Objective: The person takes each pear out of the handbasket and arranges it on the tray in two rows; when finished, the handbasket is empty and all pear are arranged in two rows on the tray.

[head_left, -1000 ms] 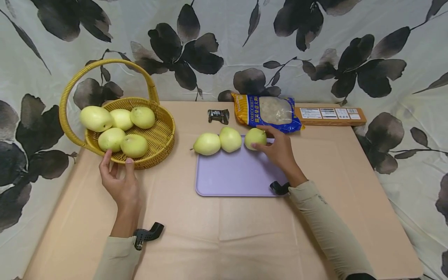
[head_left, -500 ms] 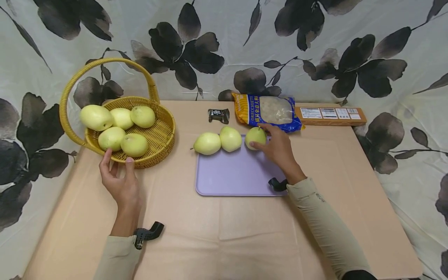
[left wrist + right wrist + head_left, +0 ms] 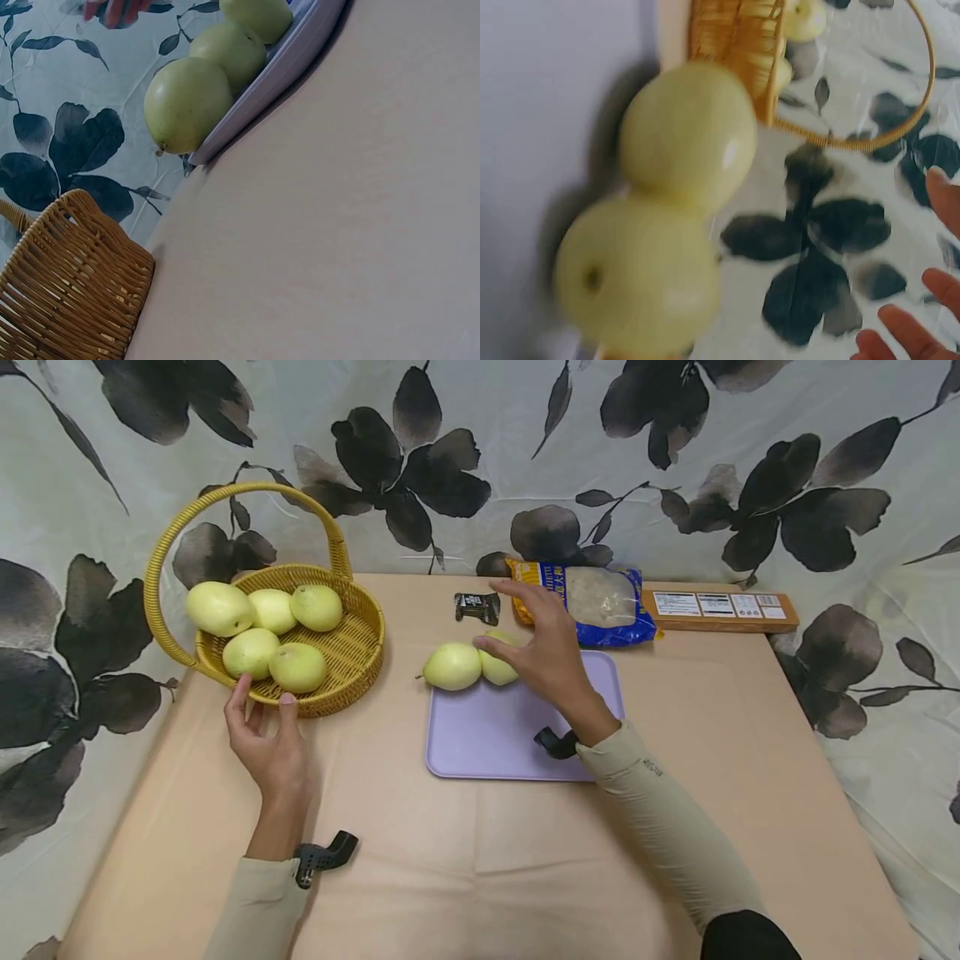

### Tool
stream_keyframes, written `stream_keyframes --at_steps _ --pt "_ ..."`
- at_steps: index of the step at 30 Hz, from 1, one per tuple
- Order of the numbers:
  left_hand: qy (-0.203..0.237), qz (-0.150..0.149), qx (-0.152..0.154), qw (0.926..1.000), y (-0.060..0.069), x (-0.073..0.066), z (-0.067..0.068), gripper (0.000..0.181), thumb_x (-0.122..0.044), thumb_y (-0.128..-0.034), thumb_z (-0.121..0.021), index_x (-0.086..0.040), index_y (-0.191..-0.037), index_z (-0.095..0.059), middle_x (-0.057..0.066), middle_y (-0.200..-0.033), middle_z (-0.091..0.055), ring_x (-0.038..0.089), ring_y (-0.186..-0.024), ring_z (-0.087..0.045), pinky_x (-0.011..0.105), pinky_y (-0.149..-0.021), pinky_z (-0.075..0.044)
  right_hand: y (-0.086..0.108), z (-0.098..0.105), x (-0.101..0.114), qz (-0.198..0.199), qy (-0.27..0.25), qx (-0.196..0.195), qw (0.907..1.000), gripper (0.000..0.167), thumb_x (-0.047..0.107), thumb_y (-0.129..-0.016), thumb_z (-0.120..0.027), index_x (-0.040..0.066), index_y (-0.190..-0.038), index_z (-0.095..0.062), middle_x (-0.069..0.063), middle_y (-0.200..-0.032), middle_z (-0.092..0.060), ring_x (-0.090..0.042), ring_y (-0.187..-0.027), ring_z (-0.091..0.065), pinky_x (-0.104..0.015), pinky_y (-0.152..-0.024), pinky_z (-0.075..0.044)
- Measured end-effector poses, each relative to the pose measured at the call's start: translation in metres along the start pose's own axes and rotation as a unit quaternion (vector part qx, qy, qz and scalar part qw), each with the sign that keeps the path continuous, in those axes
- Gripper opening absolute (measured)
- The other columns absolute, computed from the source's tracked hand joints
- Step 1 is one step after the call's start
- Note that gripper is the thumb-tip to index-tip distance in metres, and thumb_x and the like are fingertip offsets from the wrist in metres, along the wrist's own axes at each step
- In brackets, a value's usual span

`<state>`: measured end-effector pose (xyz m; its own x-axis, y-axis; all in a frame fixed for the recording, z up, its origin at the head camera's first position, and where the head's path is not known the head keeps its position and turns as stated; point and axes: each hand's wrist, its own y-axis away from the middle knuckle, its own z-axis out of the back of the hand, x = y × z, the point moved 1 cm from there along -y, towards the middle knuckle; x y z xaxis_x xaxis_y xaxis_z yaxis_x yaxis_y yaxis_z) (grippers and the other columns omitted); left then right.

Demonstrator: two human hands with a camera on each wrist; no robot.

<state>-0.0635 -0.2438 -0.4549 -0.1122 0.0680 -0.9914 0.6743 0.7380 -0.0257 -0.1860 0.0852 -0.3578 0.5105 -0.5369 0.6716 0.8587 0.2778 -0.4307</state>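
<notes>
Fingertips of my left hand (image 3: 272,747) rest against the front rim of a yellow wicker basket (image 3: 356,668); the basket holds several pale green pears (image 3: 298,668). Above a lilac tray (image 3: 487,743), my right hand (image 3: 543,647) hovers with its thumb and fingers spread and nothing between them. Along the tray's back edge sit a pear with its stem to the left (image 3: 452,667) and a second pear (image 3: 495,670), partly covered by the hand. A third pear (image 3: 259,16) appears in the left wrist view, but the right hand hides it in the head view.
Behind the tray lie a small black wrapped packet (image 3: 477,607), a blue and orange pasta bag (image 3: 600,597) and a long brown box (image 3: 720,610) with white labels. A floral cloth (image 3: 420,468) hangs behind the table.
My right hand has let go of the rightmost pear and moved up and left over the tray, fingers spread. My left hand stays at the basket.
</notes>
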Motion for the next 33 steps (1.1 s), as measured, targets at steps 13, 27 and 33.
stream_keyframes --at_steps 13,27,33 --pt "0.002 -0.010 0.002 0.9999 0.001 -0.001 -0.001 0.059 -0.009 -0.1026 -0.068 -0.019 -0.156 -0.046 -0.001 -0.165 -0.033 0.029 -0.156 -0.030 0.038 -0.119 -0.045 -0.037 -0.098 0.054 0.061 -0.106 0.120 0.9851 0.069 0.034 -0.085 -0.092 0.016 -0.146 -0.064 -0.003 -0.144 -0.067 -0.016 -0.130 -0.062 -0.032 -0.109 -0.053" --pt "0.010 -0.005 0.014 0.9998 0.001 -0.001 -0.001 0.061 -0.008 -0.1031 -0.067 -0.019 -0.158 -0.043 -0.001 -0.166 -0.029 0.028 -0.158 -0.027 0.042 -0.122 -0.044 -0.060 -0.200 0.090 0.069 -0.038 0.263 0.9617 0.066 0.041 -0.087 -0.089 0.020 -0.145 -0.064 0.004 -0.147 -0.066 -0.011 -0.139 -0.057 -0.016 -0.114 -0.039" --pt "0.015 -0.003 0.006 0.9999 0.002 0.000 -0.001 0.061 -0.009 -0.1022 -0.068 -0.020 -0.157 -0.045 -0.001 -0.165 -0.031 0.029 -0.156 -0.029 0.042 -0.119 -0.046 -0.066 -0.222 0.099 0.086 0.023 0.300 0.9498 0.064 0.040 -0.086 -0.090 0.019 -0.142 -0.067 0.007 -0.142 -0.069 -0.010 -0.134 -0.061 -0.019 -0.109 -0.044"
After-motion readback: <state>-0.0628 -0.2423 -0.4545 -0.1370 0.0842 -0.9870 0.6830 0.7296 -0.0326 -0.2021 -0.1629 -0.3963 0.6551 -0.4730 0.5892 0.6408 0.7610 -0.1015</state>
